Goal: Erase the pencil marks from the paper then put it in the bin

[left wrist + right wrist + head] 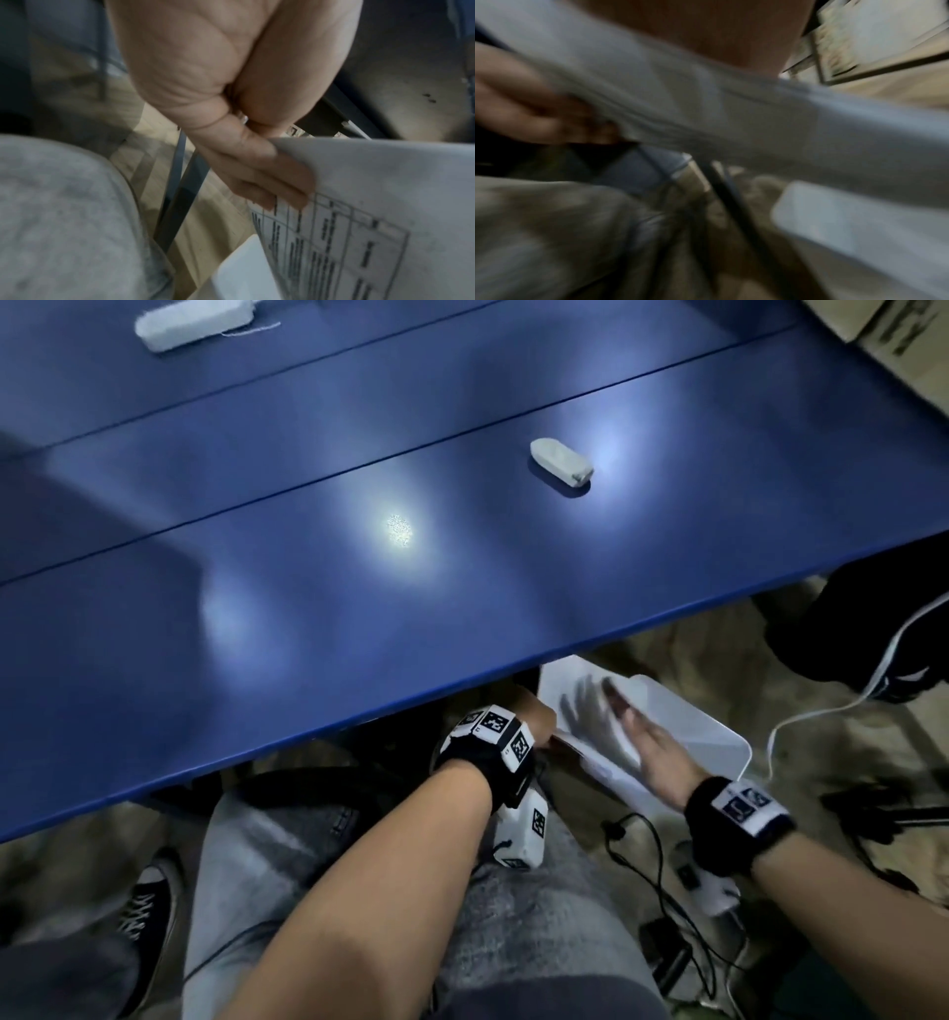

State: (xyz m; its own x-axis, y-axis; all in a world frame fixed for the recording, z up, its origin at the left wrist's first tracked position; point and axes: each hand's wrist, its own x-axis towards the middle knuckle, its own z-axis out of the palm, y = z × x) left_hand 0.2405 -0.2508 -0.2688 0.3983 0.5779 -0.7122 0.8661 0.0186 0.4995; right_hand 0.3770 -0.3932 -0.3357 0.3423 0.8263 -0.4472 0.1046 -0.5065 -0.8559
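The paper (565, 680), a white sheet with a printed table on one side (347, 243), hangs below the blue table's front edge, over a white bin (714, 737). My left hand (536, 719) pinches its near edge between thumb and fingers (257, 172). My right hand (649, 742) lies against the sheet's right part with fingers stretched out, blurred by motion. The right wrist view is smeared; it shows the paper (731, 113) bent across the frame and the bin (859, 227) beneath it. A white eraser (561, 462) lies on the table.
The blue table (308, 618) overhangs my hands. A white oblong object (195, 323) lies at its far left. My grey-trousered legs (318, 865) are below. Cables (642, 845) run over the floor by the bin, and table legs (180, 203) stand close by.
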